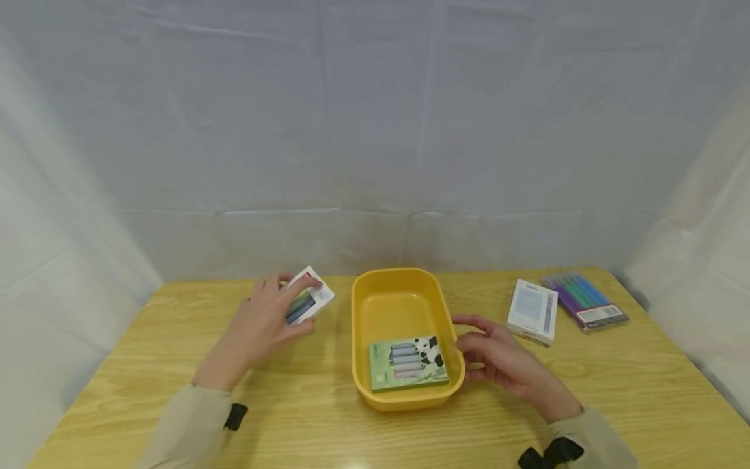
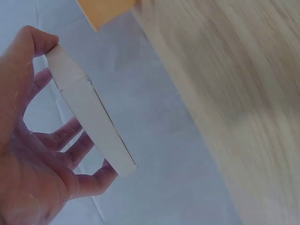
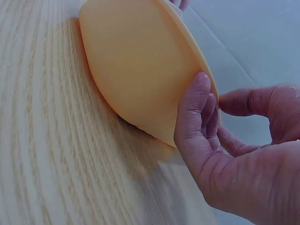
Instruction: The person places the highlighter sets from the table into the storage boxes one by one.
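My left hand (image 1: 266, 319) grips a small white box (image 1: 324, 296) above the left part of the table. Dark and yellowish sticks show on the box's front; in the left wrist view its plain white side (image 2: 101, 126) faces the camera, between thumb and fingers. My right hand (image 1: 498, 358) holds the right side of a yellow plastic bin (image 1: 359, 312), its curled fingers (image 3: 193, 103) at the rim and outer wall. Inside the bin's near end lies a green box (image 1: 381, 371) with a panda and pastel sticks pictured on it.
To the right of the bin a white box (image 1: 533, 309) lies on the wooden table (image 1: 305, 417). Beside it is a clear pack of coloured pens (image 1: 586, 299), purple through green to blue. A pale cloth sheet (image 1: 375, 163) hangs behind the table and at both sides.
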Action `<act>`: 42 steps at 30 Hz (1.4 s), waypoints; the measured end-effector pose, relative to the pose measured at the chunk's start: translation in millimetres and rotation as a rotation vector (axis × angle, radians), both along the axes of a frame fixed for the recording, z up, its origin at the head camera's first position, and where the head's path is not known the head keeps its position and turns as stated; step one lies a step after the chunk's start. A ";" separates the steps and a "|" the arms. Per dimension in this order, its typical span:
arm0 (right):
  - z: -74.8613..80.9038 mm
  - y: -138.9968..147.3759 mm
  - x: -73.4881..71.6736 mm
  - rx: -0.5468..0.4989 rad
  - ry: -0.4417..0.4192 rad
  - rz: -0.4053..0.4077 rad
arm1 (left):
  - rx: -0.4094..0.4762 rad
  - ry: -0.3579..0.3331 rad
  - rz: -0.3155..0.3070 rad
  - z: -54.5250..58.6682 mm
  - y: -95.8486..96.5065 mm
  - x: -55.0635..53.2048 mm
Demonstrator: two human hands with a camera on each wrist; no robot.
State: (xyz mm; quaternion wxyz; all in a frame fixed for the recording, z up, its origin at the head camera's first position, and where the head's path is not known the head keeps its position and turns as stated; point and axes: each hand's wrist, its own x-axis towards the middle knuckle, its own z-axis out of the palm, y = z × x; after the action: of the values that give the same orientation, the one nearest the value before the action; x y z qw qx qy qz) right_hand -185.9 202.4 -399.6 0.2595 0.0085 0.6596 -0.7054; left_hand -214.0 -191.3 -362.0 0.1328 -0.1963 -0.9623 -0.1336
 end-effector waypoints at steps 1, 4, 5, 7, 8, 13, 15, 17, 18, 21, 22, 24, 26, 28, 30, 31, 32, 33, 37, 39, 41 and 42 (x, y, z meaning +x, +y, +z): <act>0.2 0.3 -0.8 -0.009 -0.012 0.003 | -0.002 0.003 -0.011 1.0 3.5 0.1; 1.8 0.4 -3.2 -0.037 -0.043 0.015 | -0.004 0.007 -0.037 3.8 13.7 0.8; 2.3 0.4 -4.2 -0.046 -0.053 0.021 | -0.004 0.011 -0.047 4.1 16.6 0.6; 3.5 0.9 -6.2 -0.058 -0.074 0.025 | -0.005 0.017 -0.061 5.4 22.5 0.5; 4.2 1.3 -7.3 -0.060 -0.082 0.029 | -0.006 0.018 -0.066 5.8 25.2 0.3; 6.4 3.5 -11.2 -0.070 -0.133 0.034 | -0.017 0.023 -0.103 8.3 36.8 0.0; 5.9 4.3 -12.2 -0.093 -0.154 0.033 | -0.020 0.021 -0.119 11.0 42.3 0.7; 5.0 5.1 -12.8 -0.117 -0.171 0.030 | -0.026 0.026 -0.138 13.5 47.9 1.3; 4.6 5.5 -12.9 -0.129 -0.174 0.033 | -0.025 0.026 -0.146 14.7 51.0 1.6; 4.1 6.0 -13.4 -0.152 -0.190 0.036 | -0.031 0.030 -0.174 17.2 59.4 1.4; 4.0 6.0 -13.6 -0.158 -0.194 0.036 | -0.036 0.031 -0.183 17.8 62.1 1.1; 4.1 5.9 -13.6 -0.167 -0.197 0.040 | -0.047 0.036 -0.206 19.2 67.8 0.5; 3.8 5.9 -13.7 -0.172 -0.197 0.043 | -0.050 0.031 -0.233 20.4 73.5 -0.3; 3.7 6.2 -13.8 -0.176 -0.192 0.048 | -0.048 0.017 -0.262 21.1 79.1 -1.5; 3.1 6.5 -14.0 -0.174 -0.185 0.053 | -0.050 0.001 -0.284 21.1 84.2 -3.3; 2.9 6.7 -14.0 -0.173 -0.182 0.052 | -0.051 -0.007 -0.293 21.0 86.5 -4.2; 2.8 6.9 -14.0 -0.171 -0.179 0.053 | -0.053 -0.016 -0.299 21.1 88.8 -5.1; 3.1 6.8 -13.9 -0.168 -0.175 0.055 | -0.058 -0.021 -0.305 20.8 90.9 -6.2; 4.3 6.4 -13.3 -0.155 -0.174 0.052 | -0.071 -0.033 -0.325 19.0 98.3 -10.1; 4.6 6.2 -13.2 -0.147 -0.176 0.046 | -0.070 -0.042 -0.338 17.5 101.6 -12.2; 4.6 6.2 -13.0 -0.142 -0.180 0.040 | -0.066 -0.051 -0.348 16.0 104.5 -13.9; 4.6 6.2 -13.0 -0.141 -0.180 0.039 | -0.067 -0.057 -0.352 15.1 105.7 -15.0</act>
State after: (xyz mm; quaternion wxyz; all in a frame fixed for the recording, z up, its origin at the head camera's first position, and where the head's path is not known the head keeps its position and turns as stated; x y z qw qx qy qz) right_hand -198.9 208.6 -395.0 0.3311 0.0407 0.5825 -0.7412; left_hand -229.0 -85.6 -347.0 0.0737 -0.3620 -0.9204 -0.1281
